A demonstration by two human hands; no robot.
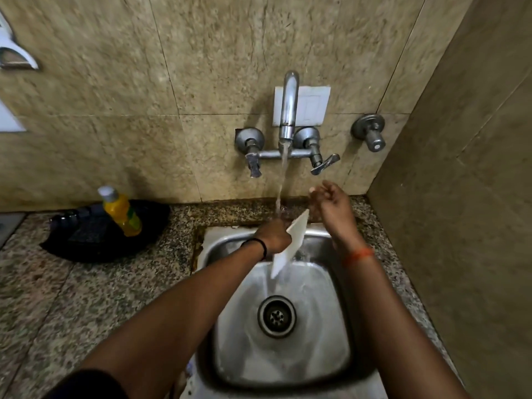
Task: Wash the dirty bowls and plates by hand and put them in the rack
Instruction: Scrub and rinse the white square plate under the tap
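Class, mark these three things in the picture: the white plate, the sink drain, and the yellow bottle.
white plate point(290, 245), head view, middle of its flat face.
sink drain point(276, 316), head view, centre of the strainer.
yellow bottle point(122, 212), head view, on its body.

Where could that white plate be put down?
Bare granite counter lies between the black rack and the sink. It is crowded under the tap, where the left hand holds the plate.

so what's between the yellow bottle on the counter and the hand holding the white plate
In the head view, only bare speckled granite counter and the steel sink's rusty left rim lie between the yellow bottle and the left hand gripping the white square plate.
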